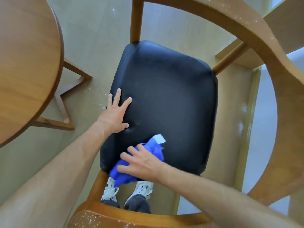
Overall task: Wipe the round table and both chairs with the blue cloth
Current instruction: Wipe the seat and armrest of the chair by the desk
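A wooden chair with a black padded seat (164, 99) fills the middle of the head view. Its curved wooden backrest (271, 66) arcs over the right side and carries white specks. My left hand (115, 114) presses flat on the seat's left edge with fingers spread. My right hand (141, 160) presses the crumpled blue cloth (121, 175) down on the seat's near edge with fingers spread over it. A white tag sticks out of the cloth. The round wooden table (28, 63) is at the left.
The table's wooden base legs (65, 102) stand on the beige floor between table and chair. White specks lie on the floor near the chair's left side. My white shoes (141, 190) show under the seat's near edge. A pale wall and skirting run along the right.
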A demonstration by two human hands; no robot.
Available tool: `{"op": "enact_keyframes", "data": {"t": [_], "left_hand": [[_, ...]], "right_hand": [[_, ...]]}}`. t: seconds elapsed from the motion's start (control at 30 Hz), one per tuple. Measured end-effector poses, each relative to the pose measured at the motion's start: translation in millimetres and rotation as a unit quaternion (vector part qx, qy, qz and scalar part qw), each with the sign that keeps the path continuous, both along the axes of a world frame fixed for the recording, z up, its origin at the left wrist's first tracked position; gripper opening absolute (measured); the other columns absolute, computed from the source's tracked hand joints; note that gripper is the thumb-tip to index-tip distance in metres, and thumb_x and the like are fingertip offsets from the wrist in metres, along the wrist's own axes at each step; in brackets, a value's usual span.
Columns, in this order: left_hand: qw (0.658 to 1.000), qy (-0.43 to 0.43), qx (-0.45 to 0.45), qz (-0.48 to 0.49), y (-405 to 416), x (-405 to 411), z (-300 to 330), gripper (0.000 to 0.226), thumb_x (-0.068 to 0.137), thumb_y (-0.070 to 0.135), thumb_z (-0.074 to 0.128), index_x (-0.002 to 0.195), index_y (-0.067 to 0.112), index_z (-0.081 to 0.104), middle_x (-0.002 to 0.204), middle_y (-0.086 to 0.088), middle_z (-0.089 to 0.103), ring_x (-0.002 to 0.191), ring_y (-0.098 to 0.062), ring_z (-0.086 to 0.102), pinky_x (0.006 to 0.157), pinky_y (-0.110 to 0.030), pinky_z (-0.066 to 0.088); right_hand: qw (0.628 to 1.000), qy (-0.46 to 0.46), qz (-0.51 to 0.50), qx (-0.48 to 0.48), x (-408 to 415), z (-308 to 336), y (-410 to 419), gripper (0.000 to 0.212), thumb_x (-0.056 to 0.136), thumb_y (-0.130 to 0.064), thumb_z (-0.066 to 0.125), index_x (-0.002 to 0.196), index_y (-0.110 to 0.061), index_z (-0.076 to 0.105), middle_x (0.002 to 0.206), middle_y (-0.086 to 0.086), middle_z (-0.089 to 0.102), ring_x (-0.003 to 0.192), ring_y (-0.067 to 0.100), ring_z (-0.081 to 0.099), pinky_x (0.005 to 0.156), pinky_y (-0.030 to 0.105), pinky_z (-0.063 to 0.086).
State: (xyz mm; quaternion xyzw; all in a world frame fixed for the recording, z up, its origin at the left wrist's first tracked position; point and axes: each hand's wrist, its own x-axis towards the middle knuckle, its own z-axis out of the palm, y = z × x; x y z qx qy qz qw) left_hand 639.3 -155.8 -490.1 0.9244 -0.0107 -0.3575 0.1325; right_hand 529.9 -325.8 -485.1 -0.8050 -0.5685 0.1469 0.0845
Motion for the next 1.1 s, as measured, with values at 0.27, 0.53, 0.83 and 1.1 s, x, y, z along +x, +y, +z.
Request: {"op": "enact_keyframes", "data": {"t": [0.27, 0.53, 0.83, 1.1], "left_hand": [[1.0, 0.001, -0.004, 0.008, -1.2, -1.5, 2.1, 0.096, 0.084, 0.03, 0.072, 0.152, 0.036, 0.003, 0.155, 0.003, -0.034, 0.146, -0.028, -0.021, 0.1, -0.043, 0.044], [1.0, -0.004, 0.002, 0.004, -1.0, -1.0, 0.3, 0.097, 0.084, 0.031, 0.072, 0.152, 0.035, 0.002, 0.155, 0.002, -0.034, 0.146, -0.03, -0.02, 0.102, -0.045, 0.041], [1.0, -0.002, -0.022, 0.018, 5.6, -2.2, 1.7, 0.099, 0.081, 0.032, 0.075, 0.151, 0.04, 0.006, 0.157, 0.006, -0.029, 0.147, -0.025, -0.018, 0.102, -0.044, 0.041], [1.0, -0.008, -0.018, 0.011, 5.3, -5.3, 2.0, 0.098, 0.082, 0.034, 0.074, 0.151, 0.04, 0.004, 0.157, 0.006, -0.029, 0.148, -0.025, -0.017, 0.103, -0.045, 0.041]], "right_hand": [[0.992, 0.017, 0.116, -0.039, -8.8, 1.6, -109.7, 0.022, 0.077, -0.014, 0.065, 0.083, -0.03, 0.051, 0.092, -0.001, 0.049, 0.075, 0.023, 0.041, 0.064, 0.034, 0.031], [0.983, 0.024, -0.15, -0.104, 71.6, 9.8, -130.0, 0.048, 0.051, 0.0, 0.061, 0.09, -0.025, 0.046, 0.093, 0.004, 0.054, 0.071, 0.026, 0.048, 0.053, 0.034, 0.042], [0.958, 0.205, -0.182, -0.08, 24.1, 21.3, -42.5, 0.049, 0.065, -0.004, 0.06, 0.109, -0.025, 0.052, 0.104, 0.005, 0.048, 0.085, 0.029, 0.048, 0.064, 0.038, 0.041], [0.925, 0.137, -0.346, -0.076, 16.8, 16.2, -58.4, 0.063, 0.068, -0.025, 0.061, 0.129, -0.022, 0.042, 0.119, 0.007, 0.048, 0.097, 0.031, 0.052, 0.072, 0.04, 0.048]]}}
